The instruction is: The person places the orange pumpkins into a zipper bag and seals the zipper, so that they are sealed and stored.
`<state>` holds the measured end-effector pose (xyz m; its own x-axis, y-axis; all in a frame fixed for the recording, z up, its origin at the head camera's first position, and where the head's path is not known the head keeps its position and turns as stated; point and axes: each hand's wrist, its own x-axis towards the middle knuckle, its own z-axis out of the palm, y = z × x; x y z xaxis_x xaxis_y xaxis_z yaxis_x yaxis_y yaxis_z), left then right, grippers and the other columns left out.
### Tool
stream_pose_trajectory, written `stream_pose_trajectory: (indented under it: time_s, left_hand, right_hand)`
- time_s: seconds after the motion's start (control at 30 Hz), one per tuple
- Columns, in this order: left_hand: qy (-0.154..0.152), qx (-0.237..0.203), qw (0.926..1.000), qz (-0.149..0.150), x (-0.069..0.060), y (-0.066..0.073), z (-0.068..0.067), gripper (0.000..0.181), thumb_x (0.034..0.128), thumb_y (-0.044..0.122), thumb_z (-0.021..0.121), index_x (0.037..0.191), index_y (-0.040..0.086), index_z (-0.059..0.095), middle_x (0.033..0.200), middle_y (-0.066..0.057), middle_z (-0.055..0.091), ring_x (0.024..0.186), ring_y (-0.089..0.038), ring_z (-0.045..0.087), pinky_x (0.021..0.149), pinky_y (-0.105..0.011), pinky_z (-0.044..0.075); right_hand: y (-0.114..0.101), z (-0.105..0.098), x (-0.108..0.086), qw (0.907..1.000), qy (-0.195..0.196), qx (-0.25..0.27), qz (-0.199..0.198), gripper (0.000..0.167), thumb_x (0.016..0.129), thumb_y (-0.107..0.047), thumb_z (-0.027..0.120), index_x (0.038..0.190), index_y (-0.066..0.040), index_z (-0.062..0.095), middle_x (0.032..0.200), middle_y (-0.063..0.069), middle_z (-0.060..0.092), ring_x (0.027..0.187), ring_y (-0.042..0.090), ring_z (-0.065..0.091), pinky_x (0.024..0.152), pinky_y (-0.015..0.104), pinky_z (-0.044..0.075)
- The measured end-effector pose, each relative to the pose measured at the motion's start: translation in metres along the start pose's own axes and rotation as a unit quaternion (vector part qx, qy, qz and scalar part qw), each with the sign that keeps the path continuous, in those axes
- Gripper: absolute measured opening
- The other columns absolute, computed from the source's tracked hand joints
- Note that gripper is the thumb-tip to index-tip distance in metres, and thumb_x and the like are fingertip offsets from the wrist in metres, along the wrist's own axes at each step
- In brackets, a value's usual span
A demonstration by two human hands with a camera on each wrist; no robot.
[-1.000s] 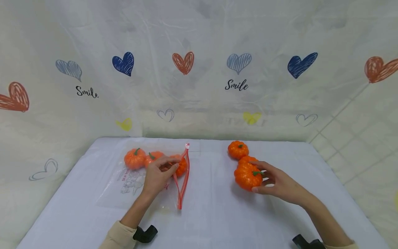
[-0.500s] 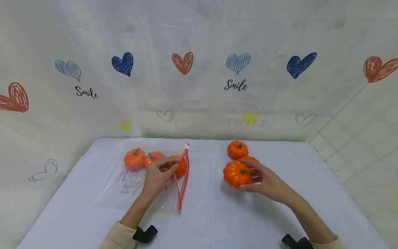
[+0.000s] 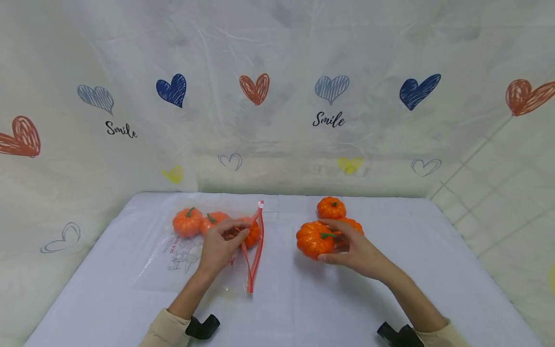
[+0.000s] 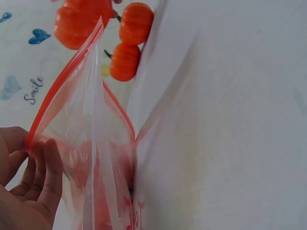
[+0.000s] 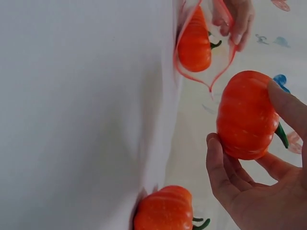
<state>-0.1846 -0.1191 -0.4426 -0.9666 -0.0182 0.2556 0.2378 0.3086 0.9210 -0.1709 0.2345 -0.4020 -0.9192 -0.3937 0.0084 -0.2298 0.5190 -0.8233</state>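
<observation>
With thumb and fingers, my left hand (image 3: pixel 223 243) pinches the upper edge of a clear zip bag (image 3: pixel 151 270), keeping its red-rimmed mouth (image 4: pixel 53 93) apart. Inside the bag lie three orange pumpkins, one at the left (image 3: pixel 187 222), one in the middle (image 3: pixel 214 219) and one near the mouth (image 5: pixel 195 45). My right hand (image 3: pixel 357 250) grips another orange pumpkin (image 3: pixel 315 240) with a green stem, raised above the table to the right of the bag mouth. In the right wrist view, the thumb and fingers lie around this held pumpkin (image 5: pixel 245 115).
Two more pumpkins stand on the white table (image 3: pixel 277 313), one at the back (image 3: pixel 331 207) and one partly behind my right hand (image 3: pixel 354 225). A pale curtain (image 3: pixel 277 48) printed with hearts hangs behind the table.
My right hand has carried its pumpkin leftward toward the bag mouth, uncovering more of the pumpkin behind it. My left hand and the bag have stayed in place.
</observation>
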Motion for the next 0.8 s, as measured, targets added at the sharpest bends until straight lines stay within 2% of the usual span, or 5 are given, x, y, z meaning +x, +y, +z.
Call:
stream_pose_trajectory:
  time_s: [0.13, 0.5, 0.8]
  left_hand:
    - [0.0, -0.002, 1.0, -0.002, 0.0, 0.001, 0.0, 0.016, 0.0956, 0.021, 0.077, 0.111, 0.022, 0.082, 0.109, -0.003, 0.076, 0.094, -0.021, 0.064, 0.079, -0.018, 0.055]
    - [0.003, 0.005, 0.9999, -0.009, -0.001, 0.002, 0.001, 0.018, 0.0957, 0.02, 0.077, 0.112, 0.023, 0.082, 0.109, -0.001, 0.076, 0.094, -0.021, 0.064, 0.078, -0.018, 0.055]
    - [0.004, 0.014, 0.9999, -0.006, -0.001, 0.003, 0.001, 0.018, 0.0958, 0.019, 0.076, 0.112, 0.025, 0.081, 0.109, 0.003, 0.076, 0.094, -0.019, 0.066, 0.079, -0.02, 0.057]
  right_hand:
    - [-0.004, 0.006, 0.003, 1.0, -0.002, 0.002, 0.001, 0.08, 0.086, -0.034, 0.086, 0.154, -0.024, 0.045, 0.15, 0.014, 0.053, 0.12, 0.028, 0.064, 0.097, 0.04, 0.061]
    - [-0.011, 0.021, 0.013, 0.9992, -0.008, 0.027, -0.029, 0.075, 0.088, -0.029, 0.085, 0.152, -0.017, 0.047, 0.144, 0.018, 0.055, 0.113, 0.025, 0.066, 0.094, 0.039, 0.062]
    - [-0.013, 0.035, 0.021, 0.9994, -0.005, 0.033, -0.004, 0.077, 0.087, -0.031, 0.085, 0.151, -0.014, 0.046, 0.153, 0.014, 0.051, 0.119, 0.027, 0.064, 0.099, 0.046, 0.06]
